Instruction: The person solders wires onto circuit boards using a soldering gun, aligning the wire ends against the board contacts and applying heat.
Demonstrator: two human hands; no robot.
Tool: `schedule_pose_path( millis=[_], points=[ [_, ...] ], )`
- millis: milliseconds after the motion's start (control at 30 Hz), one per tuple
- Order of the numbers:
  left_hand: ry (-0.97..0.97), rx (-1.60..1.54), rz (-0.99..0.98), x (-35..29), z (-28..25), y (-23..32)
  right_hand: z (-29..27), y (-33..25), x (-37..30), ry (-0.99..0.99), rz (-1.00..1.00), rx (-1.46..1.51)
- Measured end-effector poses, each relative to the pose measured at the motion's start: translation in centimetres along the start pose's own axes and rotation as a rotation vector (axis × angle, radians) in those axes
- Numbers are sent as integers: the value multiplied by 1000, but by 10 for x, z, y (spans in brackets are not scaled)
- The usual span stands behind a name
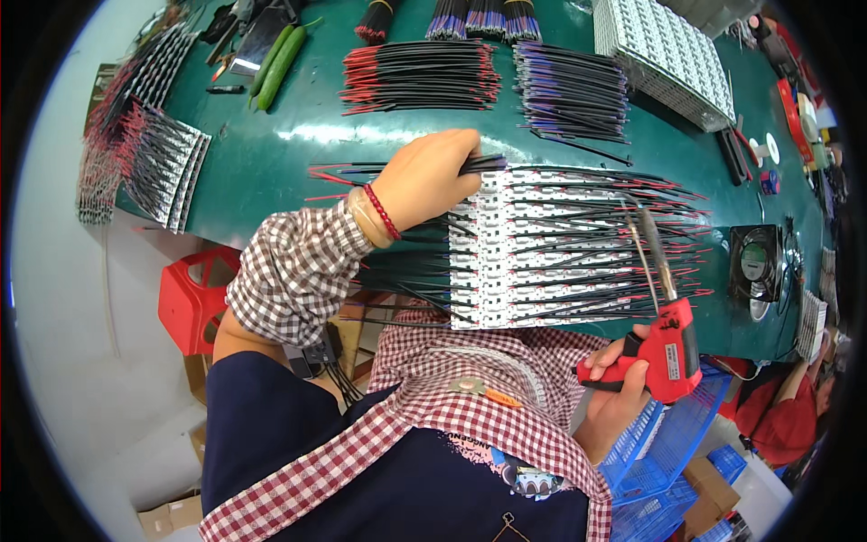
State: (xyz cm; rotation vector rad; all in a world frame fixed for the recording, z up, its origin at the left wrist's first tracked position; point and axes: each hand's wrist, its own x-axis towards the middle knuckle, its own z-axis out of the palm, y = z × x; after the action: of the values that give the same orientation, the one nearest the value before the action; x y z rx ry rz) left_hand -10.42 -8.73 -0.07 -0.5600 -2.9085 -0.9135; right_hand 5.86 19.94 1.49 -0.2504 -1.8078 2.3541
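Nearest, lower right of the frame: my right hand (pixel 625 379) is closed round the handle of the red gun (pixel 672 357), fingers curled near its trigger. The metal tip slants up and left, over the wires at the right of the board; whether it touches any, I can't tell. I judge the gun middling in weight and nose-heavy. Handle only: the tip may be hot, so no finger goes forward of the red body.

Centre of the frame: the white board (pixel 492 280) lies flat on the green table (pixel 271 154), dark wires with red ends fanning out both sides. Likely light, stiff, brittle if bent; best held by its bare lower edge, without tugging the joints.

Above that, at the board's upper left corner: my left hand (pixel 420 181) is bent inward, fingers gripping a few loose wires (pixel 485 163). Purplish ends poke out to the right. I expect them light, springy, slick-skinned, apt to roll; a pinch close behind the end should steer best. Exact finger contact is hidden under my knuckles.

Farther, top of the frame: a red-ended pile (pixel 420 77), a purple-ended pile (pixel 571 95) beside it. Upper right, a stack (pixel 668 59) of white boards; probably heavy together, lifted from beneath.
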Motion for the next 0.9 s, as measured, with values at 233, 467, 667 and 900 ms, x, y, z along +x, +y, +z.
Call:
schedule_pose_path(
  millis=[233, 467, 667, 900],
  points=[
    [-8, -1, -154, -1, 6, -14, 34, -12, 12, -79, 274, -24],
    [38, 64, -187, -2, 1, -9, 57, 0, 19, -164, 385, -128],
    [-63, 45, -211, 4, 9, -18, 71, 4, 28, -180, 426, -189],
    [-75, 20, -187, 6, 5, -15, 79, 6, 30, -123, 458, -235]
  ],
)
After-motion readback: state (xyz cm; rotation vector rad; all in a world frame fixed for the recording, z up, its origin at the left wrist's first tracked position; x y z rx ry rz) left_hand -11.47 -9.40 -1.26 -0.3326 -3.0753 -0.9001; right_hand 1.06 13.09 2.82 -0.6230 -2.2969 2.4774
